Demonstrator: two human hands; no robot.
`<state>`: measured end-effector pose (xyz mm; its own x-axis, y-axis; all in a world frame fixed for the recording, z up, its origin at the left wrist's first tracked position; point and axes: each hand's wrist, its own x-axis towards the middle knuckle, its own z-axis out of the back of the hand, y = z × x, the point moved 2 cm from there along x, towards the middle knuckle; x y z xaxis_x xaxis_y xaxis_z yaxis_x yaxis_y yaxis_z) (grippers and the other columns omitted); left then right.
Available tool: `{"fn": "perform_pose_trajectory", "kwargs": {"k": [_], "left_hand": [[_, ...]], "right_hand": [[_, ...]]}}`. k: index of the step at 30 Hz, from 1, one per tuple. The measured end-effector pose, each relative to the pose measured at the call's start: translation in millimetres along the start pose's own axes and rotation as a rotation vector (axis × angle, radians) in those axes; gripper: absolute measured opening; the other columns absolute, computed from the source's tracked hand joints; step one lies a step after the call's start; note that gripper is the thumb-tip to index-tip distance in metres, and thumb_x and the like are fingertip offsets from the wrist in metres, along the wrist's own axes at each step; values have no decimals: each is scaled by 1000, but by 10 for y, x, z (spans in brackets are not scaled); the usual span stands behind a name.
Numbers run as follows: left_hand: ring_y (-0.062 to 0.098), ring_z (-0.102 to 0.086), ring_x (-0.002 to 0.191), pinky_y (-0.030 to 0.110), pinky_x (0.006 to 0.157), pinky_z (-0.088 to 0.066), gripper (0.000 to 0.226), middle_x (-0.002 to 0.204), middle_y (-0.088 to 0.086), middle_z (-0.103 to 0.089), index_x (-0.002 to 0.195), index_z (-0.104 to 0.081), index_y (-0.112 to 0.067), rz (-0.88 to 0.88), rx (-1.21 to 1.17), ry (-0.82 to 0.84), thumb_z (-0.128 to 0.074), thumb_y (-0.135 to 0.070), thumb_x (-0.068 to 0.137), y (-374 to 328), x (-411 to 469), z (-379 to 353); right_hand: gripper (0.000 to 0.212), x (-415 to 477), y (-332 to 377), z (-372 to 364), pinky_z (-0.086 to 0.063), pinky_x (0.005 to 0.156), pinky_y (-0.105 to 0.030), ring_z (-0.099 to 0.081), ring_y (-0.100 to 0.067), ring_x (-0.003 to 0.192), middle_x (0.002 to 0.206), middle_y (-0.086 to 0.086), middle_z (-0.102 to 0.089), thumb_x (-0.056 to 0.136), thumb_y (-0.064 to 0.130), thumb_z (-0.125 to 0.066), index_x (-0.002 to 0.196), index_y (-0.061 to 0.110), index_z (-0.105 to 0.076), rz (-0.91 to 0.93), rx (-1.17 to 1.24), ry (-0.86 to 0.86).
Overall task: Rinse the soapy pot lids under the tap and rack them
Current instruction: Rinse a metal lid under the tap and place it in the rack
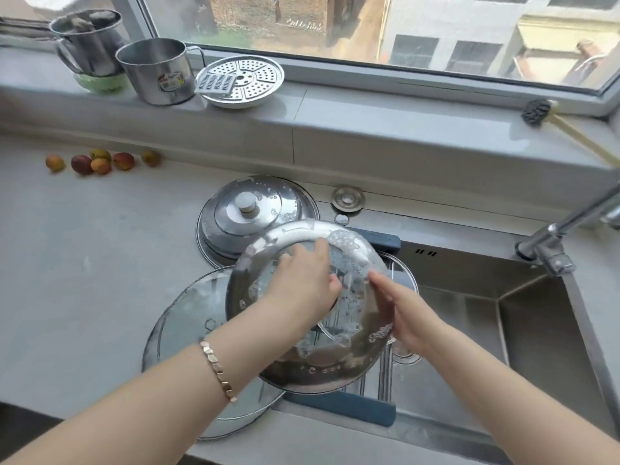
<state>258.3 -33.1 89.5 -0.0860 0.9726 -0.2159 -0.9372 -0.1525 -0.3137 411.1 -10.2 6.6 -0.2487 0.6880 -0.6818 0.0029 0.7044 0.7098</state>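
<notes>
I hold a soapy steel lid [339, 243] tilted above the left end of the sink. My left hand [302, 283] grips it at its centre, with the knob hidden under the palm. My right hand [402, 313] presses straight fingers against the lid's right side. A second sudsy steel lid [248, 216] with a knob lies on the counter behind. A large glass lid [188, 327] lies on the counter to the left, partly under the held lid. The rack [345, 407], a roll-up type with blue ends, spans the sink's left part. The tap [550, 246] stands at the right, with no water visible.
The steel sink basin [469, 317] lies to the right. On the rack, a rim and handle [404, 357] of another item peek out under the held lid. Steel mugs [157, 72] and a steamer plate [241, 78] stand on the windowsill. Several fruits [100, 161] lie far left.
</notes>
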Motion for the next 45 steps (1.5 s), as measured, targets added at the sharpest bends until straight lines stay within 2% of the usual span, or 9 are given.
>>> {"fn": "perform_pose_trajectory", "kwargs": {"k": [8,13,17,21,25,28,31,36,45], "left_hand": [[29,-33,118,35,97,-29,46,121,11,-43,125,-39,-13,-190,116,-7,-34,-48,94,-1077,73,-567],[27,-27,137,40,111,-26,84,148,12,-28,145,-18,-9,156,-405,102,-52,-57,84,-1278,180,-873],[24,-62,95,34,81,-51,56,100,5,-61,118,-51,-14,493,-1024,404,-66,-50,78,-1584,174,-1093],[18,-66,50,25,52,-55,32,62,4,-71,84,-66,-10,603,-1270,539,-68,-41,78,-1844,137,-1224],[19,-67,51,29,58,-56,21,63,6,-72,78,-66,-10,580,-1421,438,-67,-31,81,-1991,156,-1259],[24,-69,69,36,74,-55,34,81,11,-74,92,-66,-9,487,-1432,358,-75,-30,66,-2051,230,-1262],[27,-70,72,36,69,-57,44,87,15,-73,99,-62,-8,561,-1373,232,-80,-27,64,-2087,361,-1236],[25,-69,67,34,68,-56,34,81,12,-73,97,-64,-7,616,-1401,134,-77,-24,71,-2070,558,-1245],[20,-70,62,32,64,-56,41,77,10,-75,105,-65,-4,578,-1462,164,-77,-24,70,-2092,774,-1235]], "right_hand": [[28,-513,-65,1427,-57,52,-29,-70,-23,61,72,-14,-73,85,24,-58,74,5,-75,-11,299,-16],[68,-762,-220,2275,-57,56,-31,-70,-24,67,79,-15,-72,27,34,-93,83,3,-73,11,353,-26],[72,-809,-296,2808,-57,54,-29,-67,-18,59,70,-8,-69,11,33,-95,74,6,-74,20,474,-47],[73,-834,-192,3038,-53,46,-22,-66,-10,50,58,-1,-68,1,38,-93,67,10,-74,98,448,-8],[76,-675,-51,3136,-55,54,-21,-71,-13,68,75,-3,-74,27,57,-87,88,13,-73,110,241,-3],[50,-358,40,3267,-50,79,-26,-66,-18,94,94,-3,-70,83,50,-56,110,8,-61,100,22,-247],[50,-58,240,3368,-45,93,-37,-55,-30,114,117,-19,-59,92,47,-45,115,4,-56,73,-112,-465],[49,308,565,3388,-49,59,-28,-64,-26,75,82,-9,-62,87,58,-45,100,11,-53,-33,-264,-482],[37,571,575,3360,-41,51,-26,-49,-21,52,64,-9,-51,95,27,-31,68,7,-45,-79,-351,-605]]}}
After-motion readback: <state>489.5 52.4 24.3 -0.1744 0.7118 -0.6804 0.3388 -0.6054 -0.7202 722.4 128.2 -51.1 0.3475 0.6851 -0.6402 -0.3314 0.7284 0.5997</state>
